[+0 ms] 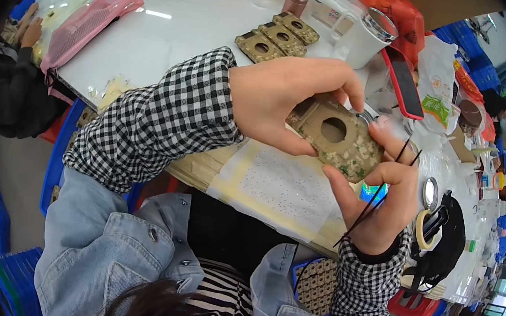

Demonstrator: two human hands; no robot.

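Note:
Above the table, a camouflage-patterned casing (360, 147) with a round dark opening is held tilted between both hands. My left hand (283, 92) grips its left end with thumb and fingers. From the other side, my right hand (387, 196) pinches its right end. A pair of dark, thin tweezers (360, 220) is also tucked in the right hand, its tips pointing up past the fingers. Beneath the hands lies a white sheet (268, 188) speckled with small dark dots. A shiny blue-green patch (372, 192) shows just behind the right thumb.
Three similar casings (282, 37) lie in a row beyond my left hand. Farther back stand a white lidded mug (362, 42) and a brown cup (295, 2). A red-edged phone (404, 85) leans at right. A pink mesh bag (92, 31) lies left, near another person's hand (31, 33).

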